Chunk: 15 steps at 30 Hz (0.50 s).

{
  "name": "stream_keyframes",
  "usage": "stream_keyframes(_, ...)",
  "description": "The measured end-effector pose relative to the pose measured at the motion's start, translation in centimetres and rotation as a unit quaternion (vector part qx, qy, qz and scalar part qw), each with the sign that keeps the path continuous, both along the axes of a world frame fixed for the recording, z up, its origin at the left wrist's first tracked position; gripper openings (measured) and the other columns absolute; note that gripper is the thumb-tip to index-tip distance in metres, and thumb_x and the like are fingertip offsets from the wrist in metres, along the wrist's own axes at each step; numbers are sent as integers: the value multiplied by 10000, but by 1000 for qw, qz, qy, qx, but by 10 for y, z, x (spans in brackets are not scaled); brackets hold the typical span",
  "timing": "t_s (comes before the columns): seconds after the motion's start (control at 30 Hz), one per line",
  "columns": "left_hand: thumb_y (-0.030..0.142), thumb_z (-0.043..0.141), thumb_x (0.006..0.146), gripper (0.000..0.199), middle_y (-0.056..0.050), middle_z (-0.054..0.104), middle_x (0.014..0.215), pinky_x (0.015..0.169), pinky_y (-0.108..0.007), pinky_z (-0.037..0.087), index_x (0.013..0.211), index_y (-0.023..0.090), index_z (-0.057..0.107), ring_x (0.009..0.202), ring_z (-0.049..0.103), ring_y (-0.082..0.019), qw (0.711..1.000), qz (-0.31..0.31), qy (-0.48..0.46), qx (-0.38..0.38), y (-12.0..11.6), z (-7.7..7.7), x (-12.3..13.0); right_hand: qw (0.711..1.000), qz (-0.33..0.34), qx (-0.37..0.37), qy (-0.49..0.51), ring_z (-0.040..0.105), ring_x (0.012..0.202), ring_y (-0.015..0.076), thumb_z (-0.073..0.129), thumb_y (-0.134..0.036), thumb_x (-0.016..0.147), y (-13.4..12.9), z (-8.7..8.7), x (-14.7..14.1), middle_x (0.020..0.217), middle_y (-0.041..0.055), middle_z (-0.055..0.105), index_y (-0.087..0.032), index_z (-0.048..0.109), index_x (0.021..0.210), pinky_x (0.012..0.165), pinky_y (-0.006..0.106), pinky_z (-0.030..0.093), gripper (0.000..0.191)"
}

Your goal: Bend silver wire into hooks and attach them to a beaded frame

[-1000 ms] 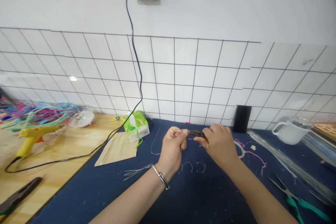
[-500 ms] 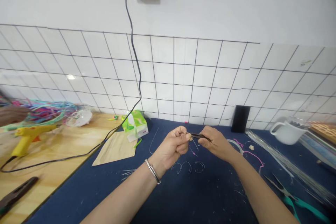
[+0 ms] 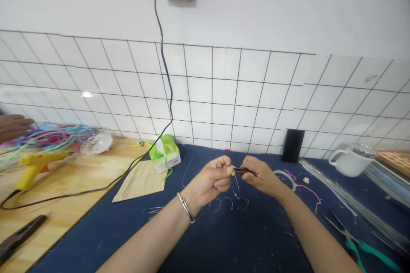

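Over the dark blue cloth (image 3: 205, 247), my left hand (image 3: 216, 177) is closed in a pinch on a thin wire (image 3: 237, 184), part of which hangs below the fingers. My right hand (image 3: 261, 175) grips dark-jawed pliers (image 3: 240, 170), whose tips meet the wire at my left fingertips. The pliers' handles are mostly hidden in my palm. A small pink piece (image 3: 235, 195) shows just below the hands. On the cloth under them lie curved wire pieces (image 3: 228, 199) and a C-shaped wire (image 3: 244, 204).
Left are a yellow glue gun (image 3: 30, 170), pliers (image 3: 22, 234), coloured strips (image 3: 64, 132) and another person's hand (image 3: 14, 127). A tissue pack (image 3: 166, 153) stands behind a tan sheet (image 3: 141, 181). Right are teal-handled pliers (image 3: 352, 234), a wire bundle (image 3: 339, 192) and a white mug (image 3: 350, 161).
The pliers and my right hand have shifted slightly down and left, closer to my left fingertips. At the far left, the other person's hand has moved up, away from the glue gun.
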<state>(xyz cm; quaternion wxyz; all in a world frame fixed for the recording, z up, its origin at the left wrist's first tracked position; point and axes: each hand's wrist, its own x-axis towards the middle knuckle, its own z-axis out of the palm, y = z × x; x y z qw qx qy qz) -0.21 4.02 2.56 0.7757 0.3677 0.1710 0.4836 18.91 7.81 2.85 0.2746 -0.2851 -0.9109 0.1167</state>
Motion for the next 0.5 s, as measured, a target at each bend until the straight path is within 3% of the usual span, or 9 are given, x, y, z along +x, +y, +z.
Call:
stream_keyframes(0.27, 130, 682, 688, 206, 31, 515, 622, 382, -174, 112, 785, 165, 503, 342, 203, 14, 996, -65, 55, 8, 3, 0, -8, 995, 16, 77, -59, 437, 716, 132, 234, -632, 838, -1, 3, 3, 718, 11, 482, -175, 552, 765, 687, 270, 326, 561)
stream_keyframes(0.5, 136, 697, 663, 221, 7, 565, 681, 379, -174, 104, 754, 162, 497, 346, 211, 15, 994, -73, 83, 18, 3, 4, -12, 986, -22, 144, -84, 410, 710, 144, 272, -670, 799, -5, 7, 4, 736, 27, 485, -178, 601, 770, 694, 289, 299, 593)
